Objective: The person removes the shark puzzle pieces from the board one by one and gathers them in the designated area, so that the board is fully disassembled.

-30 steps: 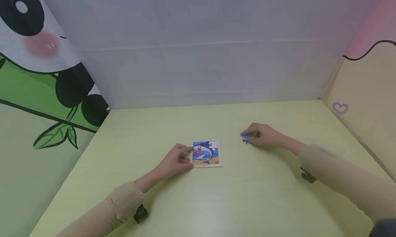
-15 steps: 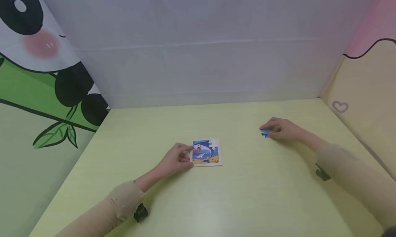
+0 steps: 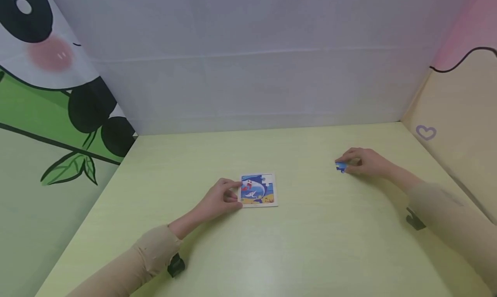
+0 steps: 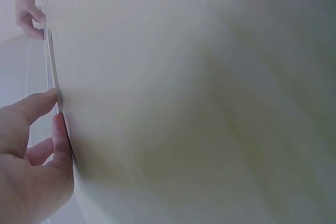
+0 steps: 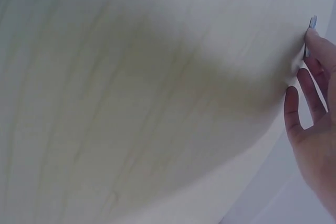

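A small square jigsaw puzzle (image 3: 253,198) in a white frame, with a dolphin picture, lies flat on the table. An unfilled gap shows at its upper right. My left hand (image 3: 217,201) holds the frame's left edge, thumb at the lower corner and a finger higher up. In the left wrist view, the frame appears edge-on as a thin board (image 4: 53,66) at the fingertips. Off to the right, my right hand (image 3: 366,162) pinches a blue puzzle piece (image 3: 340,166) between thumb and fingers, low over the table. Only the thin edge of that piece (image 5: 313,22) appears in the right wrist view.
The pale yellow table (image 3: 248,245) runs back to a grey-white cloth wall (image 3: 248,85). Printed side panels stand at the left (image 3: 77,193) and right (image 3: 458,116). Dark straps (image 3: 176,266) show under both sleeves.
My right hand has moved right and slightly away with the puzzle piece, slowing in the last half second. The left hand and the puzzle have stayed in place.
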`<state>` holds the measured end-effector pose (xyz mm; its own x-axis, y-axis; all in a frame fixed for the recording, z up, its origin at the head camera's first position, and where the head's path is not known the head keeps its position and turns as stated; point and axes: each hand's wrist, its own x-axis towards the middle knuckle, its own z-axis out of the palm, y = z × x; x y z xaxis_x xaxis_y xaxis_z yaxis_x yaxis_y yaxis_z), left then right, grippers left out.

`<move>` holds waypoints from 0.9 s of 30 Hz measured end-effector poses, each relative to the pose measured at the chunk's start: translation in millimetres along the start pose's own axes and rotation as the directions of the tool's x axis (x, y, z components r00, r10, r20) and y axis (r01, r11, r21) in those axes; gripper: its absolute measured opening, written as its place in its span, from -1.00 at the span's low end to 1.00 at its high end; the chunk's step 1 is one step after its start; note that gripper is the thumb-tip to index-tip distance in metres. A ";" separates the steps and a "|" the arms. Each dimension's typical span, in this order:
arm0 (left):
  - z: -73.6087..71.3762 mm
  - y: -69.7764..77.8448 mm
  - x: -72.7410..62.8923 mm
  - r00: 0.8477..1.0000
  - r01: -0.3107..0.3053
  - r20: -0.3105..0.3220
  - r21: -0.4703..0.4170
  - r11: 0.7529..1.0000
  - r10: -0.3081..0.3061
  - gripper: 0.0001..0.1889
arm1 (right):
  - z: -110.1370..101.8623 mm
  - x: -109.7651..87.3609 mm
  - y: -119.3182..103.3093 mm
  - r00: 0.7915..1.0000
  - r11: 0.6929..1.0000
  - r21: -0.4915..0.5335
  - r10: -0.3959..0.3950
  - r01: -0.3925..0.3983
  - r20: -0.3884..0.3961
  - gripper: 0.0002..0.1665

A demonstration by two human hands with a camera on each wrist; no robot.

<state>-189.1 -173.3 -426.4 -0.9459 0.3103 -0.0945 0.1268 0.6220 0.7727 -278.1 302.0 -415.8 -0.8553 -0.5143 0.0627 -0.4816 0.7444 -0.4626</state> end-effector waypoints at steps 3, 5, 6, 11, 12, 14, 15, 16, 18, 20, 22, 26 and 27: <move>-0.3 -0.4 -0.4 1.000 0.000 -0.002 0.003 1.000 0.000 -0.33 | -0.3 -1.0 0.0 1.000 1.000 -0.003 0.011 -0.011 0.005 -0.61; -0.6 -0.2 -0.7 1.000 0.003 0.001 0.007 1.000 -0.003 -0.33 | -0.5 -1.2 0.3 1.000 1.000 0.000 0.011 -0.011 0.009 -0.60; -0.9 -0.2 -0.8 1.000 0.005 0.002 0.010 1.000 -0.005 -0.33 | -0.7 -1.2 0.2 1.000 1.000 -0.001 0.009 -0.009 0.010 -0.60; -1.7 1.0 -1.8 1.000 -0.002 0.005 0.020 1.000 0.002 -0.33 | -1.6 -1.3 -0.9 1.000 1.000 0.001 0.006 -0.006 0.016 -0.61; -1.9 1.1 -1.9 1.000 -0.002 0.007 0.018 1.000 0.002 -0.33 | -1.9 -1.4 -1.6 1.000 1.000 0.000 0.007 -0.007 0.015 -0.61; -1.9 1.7 -2.2 1.000 -0.001 0.007 0.015 1.000 0.001 -0.33 | -2.0 -1.4 -2.3 1.000 1.000 -0.003 0.007 -0.007 0.013 -0.61; -2.2 2.1 -2.4 1.000 -0.001 0.006 0.011 1.000 0.001 -0.33 | -2.1 -1.3 -2.5 1.000 1.000 -0.006 0.002 -0.002 0.012 -0.61; -2.2 2.6 -2.6 1.000 -0.002 0.006 0.011 1.000 0.002 -0.33 | -2.1 -1.2 -2.8 1.000 1.000 -0.005 0.004 -0.004 0.012 -0.61; -2.3 3.2 -2.8 1.000 -0.005 0.005 0.010 1.000 0.005 -0.34 | -2.3 -1.2 -3.6 1.000 1.000 0.001 0.010 -0.010 0.012 -0.61; -2.4 3.6 -2.8 1.000 -0.004 0.003 0.011 1.000 0.004 -0.34 | -2.8 -1.5 -4.0 1.000 1.000 0.008 0.014 -0.014 0.018 -0.61; -2.3 3.9 -2.8 1.000 -0.006 0.006 0.012 1.000 0.006 -0.34 | -3.5 -2.2 -4.4 1.000 1.000 0.014 0.019 -0.019 0.023 -0.61; -1.8 4.1 -2.6 1.000 -0.006 0.010 0.011 1.000 0.006 -0.34 | -5.0 -3.5 -3.9 1.000 1.000 0.025 0.007 -0.008 0.028 -0.61; -1.7 4.4 -2.7 1.000 -0.007 0.011 0.012 1.000 0.007 -0.34 | -5.2 -3.6 -3.7 1.000 0.999 0.030 0.008 -0.009 0.029 -0.61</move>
<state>-186.5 -172.6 -421.7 -0.9418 0.3223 -0.0959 0.1370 0.6281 0.7660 -274.3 303.3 -409.7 -0.8534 -0.5202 0.0331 -0.4675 0.7359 -0.4898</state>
